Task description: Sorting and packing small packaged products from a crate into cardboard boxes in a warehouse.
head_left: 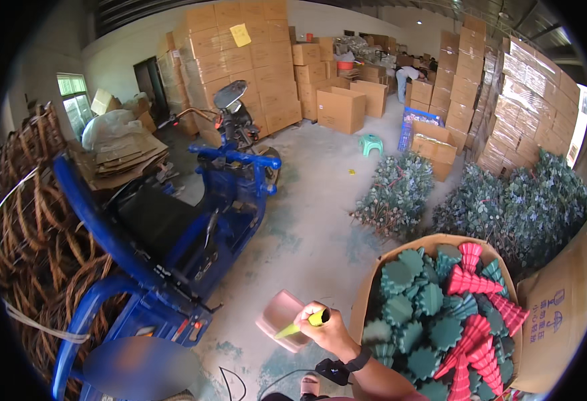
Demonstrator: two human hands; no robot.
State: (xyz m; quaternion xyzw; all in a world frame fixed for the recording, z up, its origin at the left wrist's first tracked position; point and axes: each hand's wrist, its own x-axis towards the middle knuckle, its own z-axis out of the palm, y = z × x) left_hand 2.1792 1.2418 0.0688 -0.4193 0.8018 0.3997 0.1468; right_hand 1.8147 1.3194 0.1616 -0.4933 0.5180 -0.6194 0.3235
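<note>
1. At the lower centre of the frame, one right hand (330, 334), with one dark watch (358, 359) on its wrist, had its fingers wrapped around one yellow-green cone (305, 323). The cone's wide end pointed to the upper right and its tip to the lower left. The grip of the left hand, outside the frame, could not be told.
2. At the bottom edge, one foot (310, 385) showed in a pink sandal.
3. Below the cone, as seen from above, was one pink plastic piece (277, 309).
4. At the lower right, one open cardboard box (372, 284) held about six red fluted cones (486, 364) among green fluted pieces (445, 332), too many and too overlapped to count.
5. On the left stood one blue three-wheeler (240, 200), beside a heap of brown twisted vines (39, 214) at the left edge.
6. Right of centre lay two heaps of leafy branches (400, 190), the larger farther right.
7. Beyond them were one green stool (371, 143), one blue crate (408, 134) and three open cartons (340, 110).
8. At the top, tall carton stacks (240, 73) rose, one bearing a single yellow sheet (240, 35).
9. At the upper right, one person (406, 77) bent over some boxes.
</note>
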